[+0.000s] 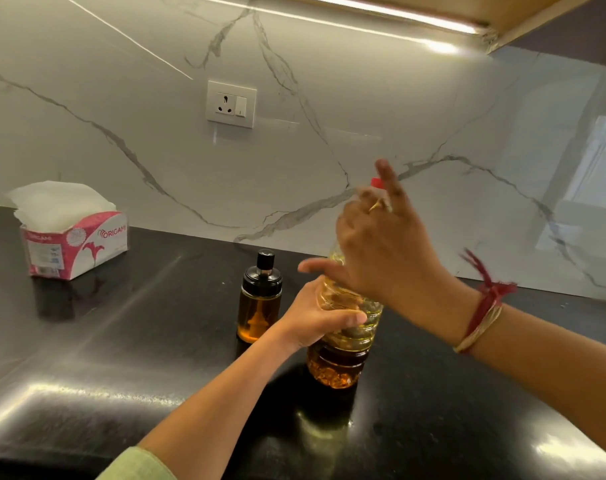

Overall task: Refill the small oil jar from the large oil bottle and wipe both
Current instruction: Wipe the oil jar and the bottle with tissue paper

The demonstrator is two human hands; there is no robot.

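While the left hand (pixel 315 317) gripped the bottle (pixel 336 362) on the bench (pixel 121 341) and the blurred right hand (pixel 381 251) was at its red cap (pixel 376 182), grip unclear, the jar (pixel 260 306) stood lidded just beside, so pouring and wiping apparently remained.

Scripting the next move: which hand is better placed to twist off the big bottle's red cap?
Likely the right hand: it is at the red cap, while the left hand grips the large oil bottle.
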